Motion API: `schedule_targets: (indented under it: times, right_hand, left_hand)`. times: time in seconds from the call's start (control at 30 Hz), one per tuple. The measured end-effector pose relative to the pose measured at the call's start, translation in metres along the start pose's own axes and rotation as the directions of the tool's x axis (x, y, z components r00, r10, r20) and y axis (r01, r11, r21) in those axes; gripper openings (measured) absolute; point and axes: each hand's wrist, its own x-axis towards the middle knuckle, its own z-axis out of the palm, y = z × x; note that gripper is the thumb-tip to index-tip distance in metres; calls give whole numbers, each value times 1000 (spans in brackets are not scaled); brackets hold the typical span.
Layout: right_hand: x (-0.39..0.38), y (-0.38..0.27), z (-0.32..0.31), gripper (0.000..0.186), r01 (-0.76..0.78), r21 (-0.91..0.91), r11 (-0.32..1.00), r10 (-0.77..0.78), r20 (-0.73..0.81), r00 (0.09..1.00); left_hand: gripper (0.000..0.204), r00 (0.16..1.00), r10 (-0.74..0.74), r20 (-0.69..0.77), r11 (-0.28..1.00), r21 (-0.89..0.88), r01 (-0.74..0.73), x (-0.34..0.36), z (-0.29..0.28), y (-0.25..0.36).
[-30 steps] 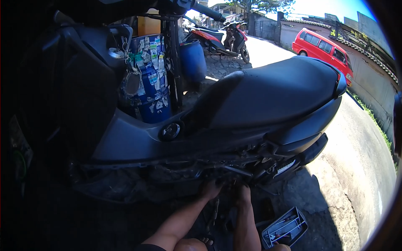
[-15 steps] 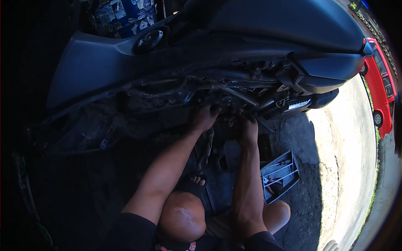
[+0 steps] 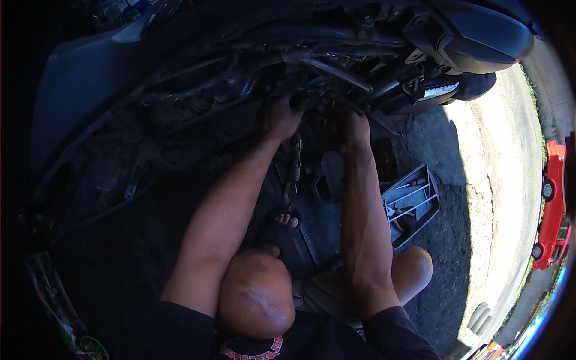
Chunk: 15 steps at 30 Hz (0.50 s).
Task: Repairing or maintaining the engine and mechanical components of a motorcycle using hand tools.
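A dark blue-grey motor scooter [image 3: 483, 30] stands across the upper part of the view, its frame tubes [image 3: 336, 73] and inner parts bare along the near side. My left hand [image 3: 281, 119] reaches into the shaded underside, fingers curled with the thumb against them. Close beside it on the right, my right hand [image 3: 351, 125] is bent inward at the same spot, fingers curled. Shade hides whatever small part they grip. Below and between my wrists hangs a metal stand with a coil spring [image 3: 294, 171].
A tool tray [image 3: 436, 204] with a screwdriver [image 3: 414, 183] and long rods sits right of my right forearm. My sandalled foot [image 3: 287, 220] and bent knee [image 3: 257, 294] are below. Sunlit pavement [image 3: 498, 180] and a red vehicle [image 3: 553, 210] lie to the right.
The view has tilted down, so the scooter and both hands sit higher in it. Both hands stay at the same spot on the underside, fingers slightly shifted.
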Motion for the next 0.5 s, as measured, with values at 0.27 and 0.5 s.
schedule_targets:
  times: [0.27,0.5]
  right_hand:
    - [3,3,-9,28,41,29,999,-42,21,999]
    - [-5,-3,-6,29,37,79,996,-40,36,999]
  left_hand:
    - [44,1000,6,-19,1000,10,-6,-3,1,4]
    - [50,998,-27,61,999,-23,28,-2,-3,5]
